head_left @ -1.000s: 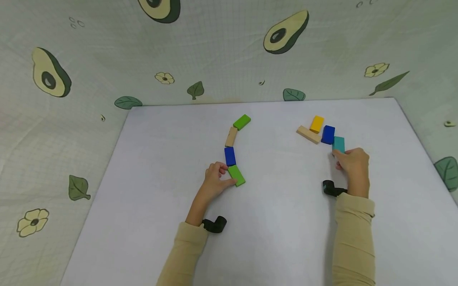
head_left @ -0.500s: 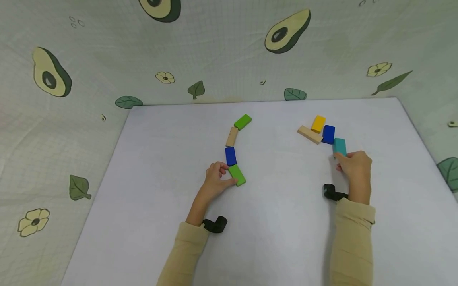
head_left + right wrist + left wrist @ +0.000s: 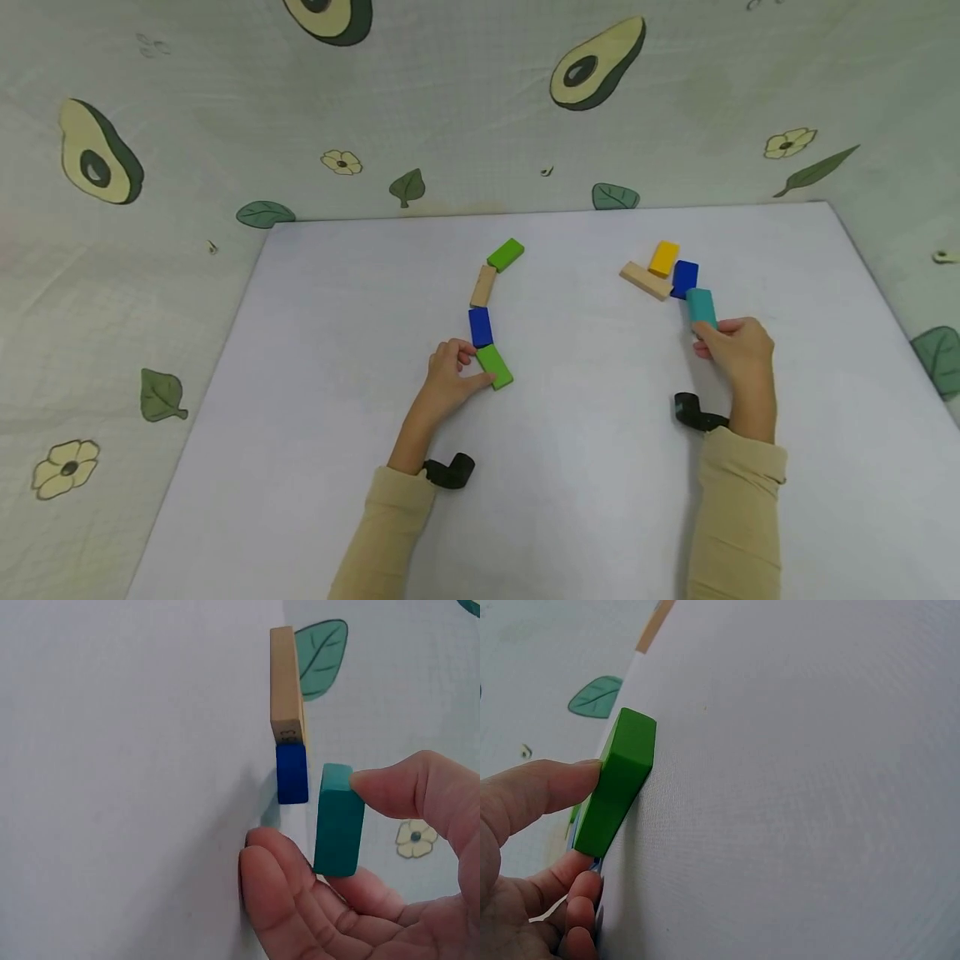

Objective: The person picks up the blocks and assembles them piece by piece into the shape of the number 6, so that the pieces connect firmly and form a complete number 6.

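Observation:
My left hand (image 3: 448,379) pinches the near green block (image 3: 495,367) between thumb and fingertip at the close end of a curved row. Beyond it in that row lie a blue block (image 3: 481,327), a natural wood block (image 3: 483,286) and another green block (image 3: 506,254). On the right, my right hand (image 3: 741,354) holds a teal block (image 3: 701,305) between thumb and fingers. In the right wrist view the teal block (image 3: 339,825) stands out from the white surface, beside a dark blue block (image 3: 292,774); the other fingers curl below.
Behind the right-hand blue block lie a yellow block (image 3: 663,258) and a longer wood block (image 3: 646,281). All rest on a white tabletop (image 3: 585,467). A cloth printed with avocados and leaves (image 3: 480,100) hangs along the back and sides.
My right hand has drawn the teal block slightly back toward me and left, tilting it near the blue block. My left hand and its green block stay in place.

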`<state>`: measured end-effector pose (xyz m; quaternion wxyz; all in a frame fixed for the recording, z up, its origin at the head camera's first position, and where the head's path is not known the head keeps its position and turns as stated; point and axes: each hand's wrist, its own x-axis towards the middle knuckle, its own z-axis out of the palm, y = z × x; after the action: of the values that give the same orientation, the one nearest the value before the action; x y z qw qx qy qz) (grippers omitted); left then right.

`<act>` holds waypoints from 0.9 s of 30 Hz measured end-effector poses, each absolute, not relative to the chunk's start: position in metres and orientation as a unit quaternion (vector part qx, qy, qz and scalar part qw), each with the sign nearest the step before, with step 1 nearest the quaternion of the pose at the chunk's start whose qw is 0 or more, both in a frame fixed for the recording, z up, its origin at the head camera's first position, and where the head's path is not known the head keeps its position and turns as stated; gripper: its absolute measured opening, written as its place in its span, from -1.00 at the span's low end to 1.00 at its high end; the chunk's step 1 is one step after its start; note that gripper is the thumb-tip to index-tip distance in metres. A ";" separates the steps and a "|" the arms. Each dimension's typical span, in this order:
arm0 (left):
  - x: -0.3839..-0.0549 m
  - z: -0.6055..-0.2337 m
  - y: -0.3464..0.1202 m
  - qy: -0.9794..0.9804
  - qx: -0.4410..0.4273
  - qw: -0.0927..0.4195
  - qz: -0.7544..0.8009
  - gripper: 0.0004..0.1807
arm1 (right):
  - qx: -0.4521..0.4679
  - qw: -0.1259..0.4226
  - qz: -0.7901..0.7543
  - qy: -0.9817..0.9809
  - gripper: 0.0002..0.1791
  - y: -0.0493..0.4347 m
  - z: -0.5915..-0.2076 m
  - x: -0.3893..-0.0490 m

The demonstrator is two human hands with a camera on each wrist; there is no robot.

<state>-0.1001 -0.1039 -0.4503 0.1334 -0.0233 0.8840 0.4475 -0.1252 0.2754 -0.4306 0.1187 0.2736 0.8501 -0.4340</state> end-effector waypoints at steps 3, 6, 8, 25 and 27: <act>-0.100 -0.450 -0.104 0.884 -0.024 0.133 0.447 -0.52 | 0.240 0.100 -0.465 0.846 -0.34 0.270 -0.430 -0.126; -0.100 -0.451 -0.103 0.883 -0.025 0.136 0.448 -0.52 | 0.217 0.093 -0.482 0.844 -0.38 0.264 -0.430 -0.127; -0.101 -0.451 -0.103 0.883 -0.026 0.137 0.449 -0.52 | 0.208 0.097 -0.478 0.848 -0.38 0.261 -0.430 -0.128; -0.101 -0.449 -0.103 0.882 -0.029 0.138 0.449 -0.52 | 0.051 0.099 -0.552 0.826 -0.65 0.234 -0.411 -0.125; -0.101 -0.450 -0.103 0.883 -0.029 0.139 0.448 -0.52 | 0.033 0.111 -0.554 0.825 -0.66 0.228 -0.409 -0.124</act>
<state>-0.1010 -0.1027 -0.4499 0.1387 -0.0289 0.8829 0.4476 -0.1245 0.2284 -0.4093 0.1109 0.0332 0.8247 -0.5536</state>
